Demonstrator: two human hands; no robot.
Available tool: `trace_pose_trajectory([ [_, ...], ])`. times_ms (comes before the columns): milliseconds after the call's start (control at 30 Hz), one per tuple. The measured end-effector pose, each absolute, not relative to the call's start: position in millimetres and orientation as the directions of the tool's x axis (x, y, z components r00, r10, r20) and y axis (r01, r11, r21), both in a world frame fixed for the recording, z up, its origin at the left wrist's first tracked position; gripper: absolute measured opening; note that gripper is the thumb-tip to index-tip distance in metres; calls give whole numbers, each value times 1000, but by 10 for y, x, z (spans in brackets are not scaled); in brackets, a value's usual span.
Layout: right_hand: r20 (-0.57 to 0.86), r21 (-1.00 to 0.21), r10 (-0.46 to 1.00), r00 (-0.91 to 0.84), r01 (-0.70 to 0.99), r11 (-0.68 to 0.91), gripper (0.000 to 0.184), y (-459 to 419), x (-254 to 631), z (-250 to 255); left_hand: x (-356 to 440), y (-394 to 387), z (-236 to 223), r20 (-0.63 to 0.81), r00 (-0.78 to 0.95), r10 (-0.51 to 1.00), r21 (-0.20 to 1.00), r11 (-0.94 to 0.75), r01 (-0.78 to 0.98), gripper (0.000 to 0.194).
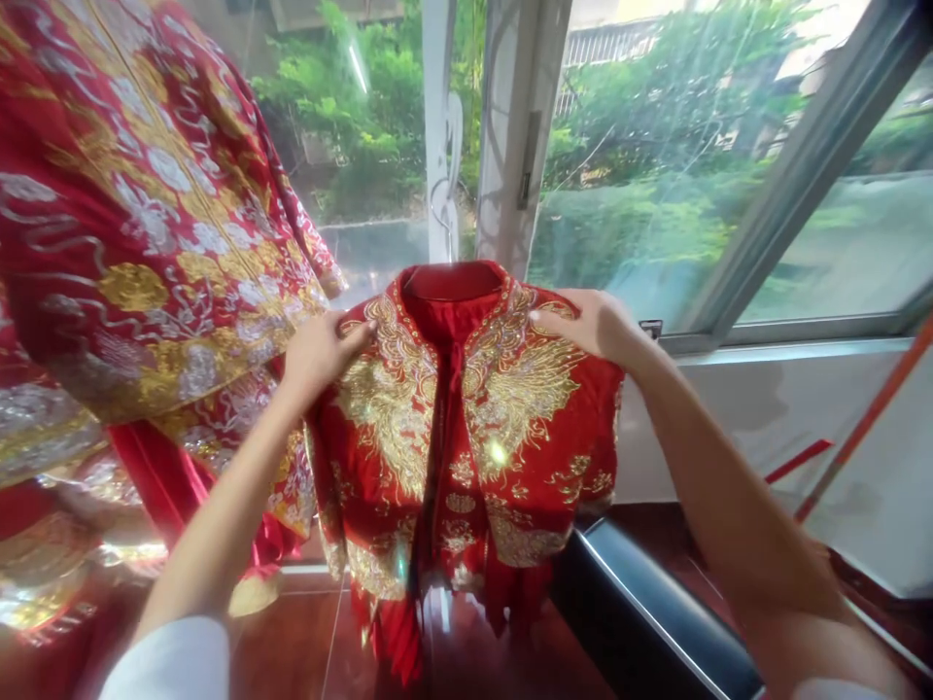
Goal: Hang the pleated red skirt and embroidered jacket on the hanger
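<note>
A small red jacket [525,418] with gold and silver embroidery hangs upright in front of me, its front parted down the middle. Its hanger [442,209] shows as a thin metal hook above the collar, by a white scrolled bracket [453,136] at the window frame. My left hand [319,355] is closed on the jacket's left-side shoulder, thumb in front and fingers hidden behind. On the opposite shoulder my right hand [596,326] grips in the same way, thumb lying over the embroidery. Red fabric [394,637] shows below the jacket's hem.
A larger red embroidered garment [167,233] hangs close on the left. Sliding windows [656,185] stand behind, with greenery outside. A black box-like object [648,603] sits low at right on the red tiled floor [292,642]. An orange pole [875,418] leans at far right.
</note>
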State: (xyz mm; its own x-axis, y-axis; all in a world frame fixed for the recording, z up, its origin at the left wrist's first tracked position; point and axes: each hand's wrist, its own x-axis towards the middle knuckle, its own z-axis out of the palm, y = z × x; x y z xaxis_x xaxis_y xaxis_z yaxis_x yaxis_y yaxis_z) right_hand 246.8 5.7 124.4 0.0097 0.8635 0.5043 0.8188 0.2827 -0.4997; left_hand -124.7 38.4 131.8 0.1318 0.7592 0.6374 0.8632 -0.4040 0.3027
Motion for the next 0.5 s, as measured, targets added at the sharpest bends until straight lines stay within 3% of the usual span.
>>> trace_pose_trajectory([
  [67,681,-447,708,188,872,198,47,-31,2240,1112,-1049,282,1142,798,-31,602,269,-310,912,46],
  [167,828,-447,457,324,874,190,58,-199,1802,616,-713,45,624,908,-101,408,238,-301,924,61],
  [233,840,-443,419,346,883,159,67,-337,1494,100,-492,-141,83,896,-107,432,230,-243,942,81],
  [300,804,-429,498,324,897,109,74,-450,1249,-440,-309,-283,-505,816,-50,575,201,-202,959,89],
  [400,732,-470,594,333,878,88,63,-493,1140,-1024,-204,-341,-1133,735,-42,676,218,-177,960,70],
  [500,722,-569,578,379,801,187,52,-411,1307,-1254,-362,-305,-1297,771,-90,631,312,-250,917,41],
])
